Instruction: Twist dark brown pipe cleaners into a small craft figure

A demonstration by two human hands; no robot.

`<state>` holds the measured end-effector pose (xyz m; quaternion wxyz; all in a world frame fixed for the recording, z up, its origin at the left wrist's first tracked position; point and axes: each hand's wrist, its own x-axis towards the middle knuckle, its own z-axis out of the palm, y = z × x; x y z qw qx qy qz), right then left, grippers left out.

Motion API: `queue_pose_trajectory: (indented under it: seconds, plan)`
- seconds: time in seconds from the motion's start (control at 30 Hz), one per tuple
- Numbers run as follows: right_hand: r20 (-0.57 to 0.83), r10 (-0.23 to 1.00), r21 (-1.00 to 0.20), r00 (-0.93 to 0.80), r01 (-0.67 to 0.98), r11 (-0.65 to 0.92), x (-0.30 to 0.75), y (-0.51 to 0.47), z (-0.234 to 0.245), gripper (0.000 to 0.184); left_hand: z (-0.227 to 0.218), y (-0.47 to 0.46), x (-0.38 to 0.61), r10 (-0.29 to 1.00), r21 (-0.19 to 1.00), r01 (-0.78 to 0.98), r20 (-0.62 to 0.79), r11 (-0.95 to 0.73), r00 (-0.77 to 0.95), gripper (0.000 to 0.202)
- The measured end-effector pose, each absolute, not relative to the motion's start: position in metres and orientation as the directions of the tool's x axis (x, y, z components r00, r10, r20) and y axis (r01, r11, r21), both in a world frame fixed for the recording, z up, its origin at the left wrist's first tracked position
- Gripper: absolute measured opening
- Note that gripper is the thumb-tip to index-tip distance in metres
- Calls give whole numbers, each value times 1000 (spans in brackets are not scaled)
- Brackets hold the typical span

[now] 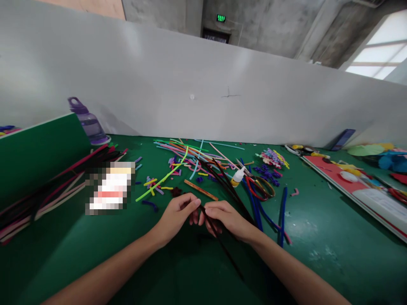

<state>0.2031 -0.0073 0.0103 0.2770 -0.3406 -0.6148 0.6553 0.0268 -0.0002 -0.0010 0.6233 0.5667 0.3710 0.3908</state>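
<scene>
My left hand (178,214) and my right hand (224,218) meet over the green table (318,237), fingertips almost touching. Both pinch a long dark brown pipe cleaner (222,243) that runs from between the fingers down toward me. A heap of coloured pipe cleaners (190,159) lies just beyond the hands. An orange-brown stick (201,190) lies right above my fingers. A small glue bottle (238,177) and red-handled scissors (259,186) rest to the upper right of my right hand.
A bundle of dark and pink pipe cleaners (47,190) lies at left, beside a green box (38,152) and a purple water bottle (89,123). Blue pipe cleaners (281,216) lie right of my hand. A red book (359,190) and craft pieces (271,159) sit at right. A white partition (203,93) backs the table.
</scene>
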Motion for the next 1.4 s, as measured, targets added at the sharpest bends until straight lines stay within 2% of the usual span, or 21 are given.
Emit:
queue_pose_trajectory:
  seconds: [0.1,0.2,0.37,0.47,0.6,0.7,0.8,0.93,1.1,1.3,1.4]
  plan:
    - [-133,754,-983,-643,-10,-181,202,-6,8,29,-1,0,28,898,980,-158,-42,123,438,28]
    - [-149,723,-981,-675,7,-196,201,-7,5,28,-2,-2,28,905,965,-212,-53,155,421,30]
    - [-195,666,-980,-721,115,-162,196,-12,7,33,-1,-4,28,926,991,-103,-39,83,375,30]
    - [-211,704,-977,-678,145,-153,195,-14,10,34,0,-3,27,946,999,-30,-2,13,323,32]
    - [-100,833,-980,-544,200,13,197,-15,14,32,0,-1,26,963,999,31,33,-43,268,31]
    - [-44,870,-962,-491,256,96,197,-17,15,24,1,-2,27,958,995,76,35,-59,285,30]
    - [-30,880,-954,-473,278,116,197,-17,15,23,2,-4,27,946,996,73,29,-55,324,33]
    - [-19,894,-954,-448,275,117,197,-16,14,26,2,-6,27,920,998,25,46,-61,388,40]
    - [-23,881,-962,-473,250,109,198,-15,15,31,3,-6,25,897,997,28,54,-74,439,31]
    - [-103,809,-993,-579,112,-46,201,-13,13,28,1,-5,22,869,998,-65,35,-4,493,28]
    - [-99,785,-995,-611,85,-59,202,-11,12,29,-1,-4,21,855,994,-106,23,37,518,27]
